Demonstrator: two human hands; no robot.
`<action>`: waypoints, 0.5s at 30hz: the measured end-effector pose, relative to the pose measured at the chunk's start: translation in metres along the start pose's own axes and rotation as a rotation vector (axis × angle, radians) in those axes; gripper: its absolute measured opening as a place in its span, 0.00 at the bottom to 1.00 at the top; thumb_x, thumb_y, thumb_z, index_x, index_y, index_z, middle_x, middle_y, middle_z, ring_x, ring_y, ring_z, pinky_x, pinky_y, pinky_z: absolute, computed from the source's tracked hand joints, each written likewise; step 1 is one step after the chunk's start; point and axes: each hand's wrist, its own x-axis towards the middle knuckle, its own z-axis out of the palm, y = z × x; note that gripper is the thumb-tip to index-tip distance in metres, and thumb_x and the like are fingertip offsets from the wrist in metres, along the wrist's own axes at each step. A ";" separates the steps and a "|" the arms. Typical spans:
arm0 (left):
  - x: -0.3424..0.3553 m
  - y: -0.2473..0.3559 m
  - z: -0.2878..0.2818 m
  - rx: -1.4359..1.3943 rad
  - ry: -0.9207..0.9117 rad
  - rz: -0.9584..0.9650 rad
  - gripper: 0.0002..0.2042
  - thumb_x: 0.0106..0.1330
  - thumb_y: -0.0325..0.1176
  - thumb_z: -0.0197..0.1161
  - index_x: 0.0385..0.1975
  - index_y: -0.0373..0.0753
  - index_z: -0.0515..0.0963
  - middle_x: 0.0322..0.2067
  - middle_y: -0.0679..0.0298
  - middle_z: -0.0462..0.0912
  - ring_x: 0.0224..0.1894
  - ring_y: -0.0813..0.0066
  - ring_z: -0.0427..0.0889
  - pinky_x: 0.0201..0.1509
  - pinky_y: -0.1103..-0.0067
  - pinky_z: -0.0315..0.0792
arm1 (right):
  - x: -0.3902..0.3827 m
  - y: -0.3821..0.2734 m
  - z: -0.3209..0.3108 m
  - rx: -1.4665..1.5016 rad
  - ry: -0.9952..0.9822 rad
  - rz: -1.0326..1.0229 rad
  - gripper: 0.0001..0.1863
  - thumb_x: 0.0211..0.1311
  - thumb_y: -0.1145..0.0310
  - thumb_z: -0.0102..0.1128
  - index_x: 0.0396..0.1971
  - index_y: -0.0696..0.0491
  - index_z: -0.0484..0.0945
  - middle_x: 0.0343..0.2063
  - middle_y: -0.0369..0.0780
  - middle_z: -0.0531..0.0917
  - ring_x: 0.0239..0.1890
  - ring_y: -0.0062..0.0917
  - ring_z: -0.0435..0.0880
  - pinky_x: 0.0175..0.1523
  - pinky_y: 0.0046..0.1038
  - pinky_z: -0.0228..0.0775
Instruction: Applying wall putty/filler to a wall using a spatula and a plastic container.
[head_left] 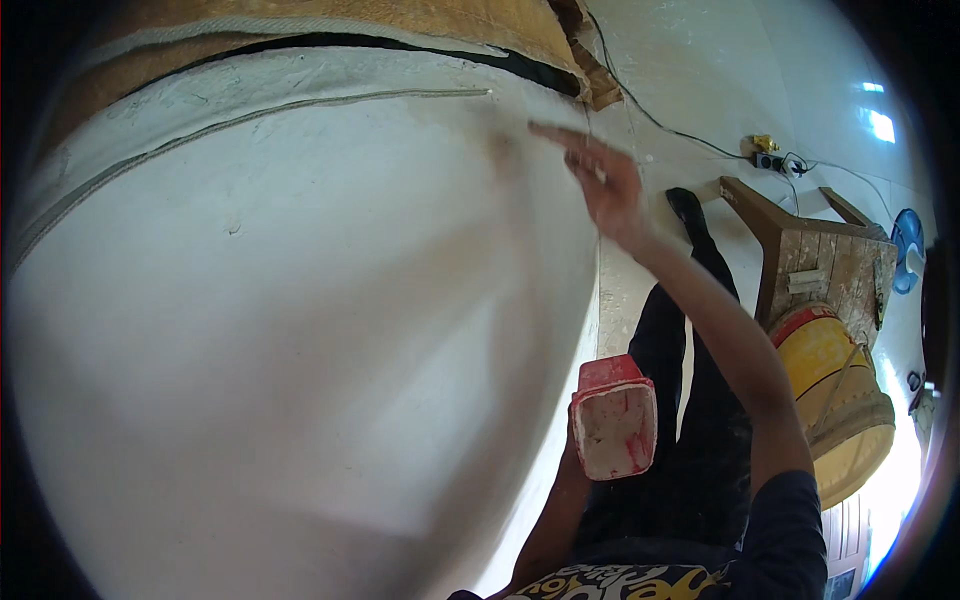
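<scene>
My right hand reaches up beside a large white plastered surface, index finger stretched out and the others partly bent. It is slightly blurred, and I see nothing in it. A dark shadow falls on the plaster near its fingertips. Lower down, my left hand holds a small red tub whose mouth and inside are coated with whitish residue. Most of that hand's fingers are hidden by the tub. A grey cord-like strip runs along the upper part of the plaster.
At the right stands a worn brown stool with a yellow and red bucket against it. A black cable leads over the pale floor to a power socket block. Blue sandals lie beyond. Brown sheeting edges the top.
</scene>
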 end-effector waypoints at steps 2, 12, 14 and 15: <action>-0.003 -0.001 -0.004 0.005 -0.004 -0.017 0.30 0.66 0.58 0.57 0.61 0.42 0.73 0.56 0.58 0.79 0.55 0.59 0.80 0.56 0.63 0.75 | 0.035 -0.005 -0.005 -0.012 0.081 -0.127 0.21 0.66 0.81 0.46 0.57 0.54 0.77 0.55 0.43 0.81 0.52 0.25 0.80 0.58 0.29 0.73; -0.002 0.006 -0.009 0.009 -0.012 0.012 0.29 0.66 0.58 0.59 0.59 0.43 0.75 0.56 0.59 0.79 0.55 0.61 0.80 0.57 0.63 0.75 | 0.057 -0.012 -0.010 -0.143 -0.189 -0.372 0.22 0.65 0.82 0.51 0.56 0.50 0.79 0.52 0.39 0.84 0.55 0.29 0.81 0.60 0.31 0.73; -0.004 0.000 -0.013 0.018 -0.011 0.012 0.29 0.65 0.58 0.59 0.59 0.43 0.75 0.55 0.59 0.79 0.55 0.61 0.80 0.57 0.63 0.75 | 0.038 -0.007 -0.012 -0.094 -0.306 -0.255 0.21 0.64 0.80 0.55 0.54 0.44 0.82 0.51 0.39 0.84 0.54 0.28 0.82 0.63 0.33 0.72; -0.005 -0.001 -0.015 0.032 -0.012 0.011 0.29 0.65 0.57 0.60 0.59 0.43 0.75 0.55 0.59 0.79 0.55 0.60 0.80 0.57 0.63 0.75 | 0.033 -0.002 -0.013 -0.108 -0.367 -0.287 0.20 0.65 0.81 0.55 0.54 0.47 0.81 0.52 0.39 0.83 0.53 0.27 0.82 0.63 0.32 0.73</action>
